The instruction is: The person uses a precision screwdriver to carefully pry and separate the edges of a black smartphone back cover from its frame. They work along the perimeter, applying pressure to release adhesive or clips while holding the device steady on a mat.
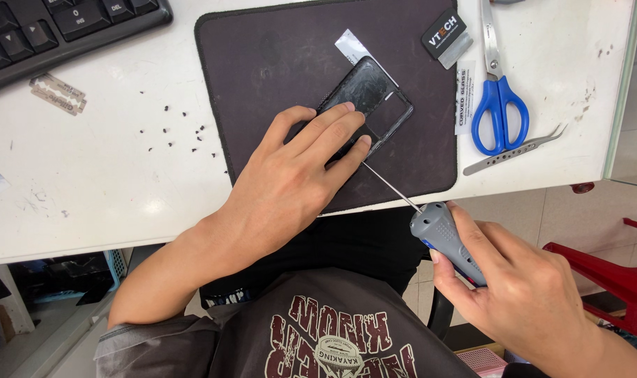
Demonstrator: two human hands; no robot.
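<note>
Head view showed a black phone back cover (371, 98) lying tilted on a dark mat (262, 63) — the left hand (290, 182) pressed flat on its lower part, fingers extended, gripping nothing. The right hand (514, 287) was closed around a grey-handled screwdriver (441, 234), whose thin shaft reached the cover's edge under the left fingertips. Blue-handled scissors (499, 105) and tweezers (514, 150) lay to the right on the white table (87, 182) — a razor blade (58, 94) and a keyboard (52, 28) sat far left.
</note>
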